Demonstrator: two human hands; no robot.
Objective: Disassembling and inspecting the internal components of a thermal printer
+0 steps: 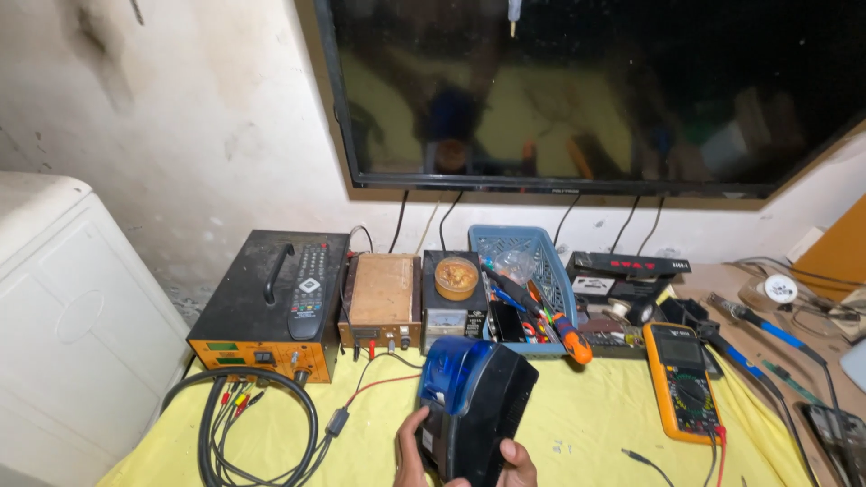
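Both hands are wrapped around a black device with a blue translucent top, held upright low in the middle of the yellow-covered surface. The left hand curls its fingers onto the left side, and the right hand hooks over the lower right edge. Only the fingertips show, so how the palms sit I can't tell.

My take on doing this bit well: keep both grips firm and the thing off the loose leads lying in front, since there's a coil of cables to the left and multimeter probes to the right.

As for marked stuff: the yellow multimeter lies flat on the right, with a dark dial and grey screen. A black remote rests on top of the black power supply, whose orange front panel has small green labels. Behind sits a wooden-topped box, a blue basket stuffed with tools, and a flat black box with red lettering under the big dark screen.
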